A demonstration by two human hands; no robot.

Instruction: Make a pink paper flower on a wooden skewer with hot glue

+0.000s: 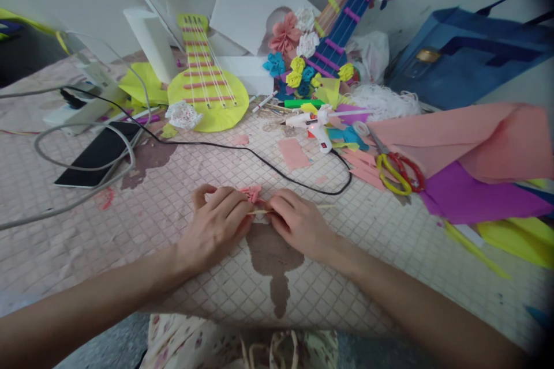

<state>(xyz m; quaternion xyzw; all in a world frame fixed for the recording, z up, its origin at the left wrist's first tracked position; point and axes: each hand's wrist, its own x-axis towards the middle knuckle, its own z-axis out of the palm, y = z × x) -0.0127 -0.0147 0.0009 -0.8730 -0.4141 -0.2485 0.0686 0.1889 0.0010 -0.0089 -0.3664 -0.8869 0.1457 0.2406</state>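
At the near middle of the table, both hands are close together over a small piece of crumpled pink paper (253, 193). My left hand (219, 219) has its fingers closed on the pink paper from the left. My right hand (298, 222) pinches a thin wooden stick (326, 206), which pokes out to the right past the knuckles and also shows between the two hands. The pink paper lies against the stick. The fingertips are partly hidden.
A white glue gun (314, 125) lies beyond the hands, its black cord (277, 170) looping over the quilted table. Scissors (400, 173) and pink paper sheets (467, 132) are to the right. A yellow paper guitar (210, 83) and a dark phone (97, 155) lie left.
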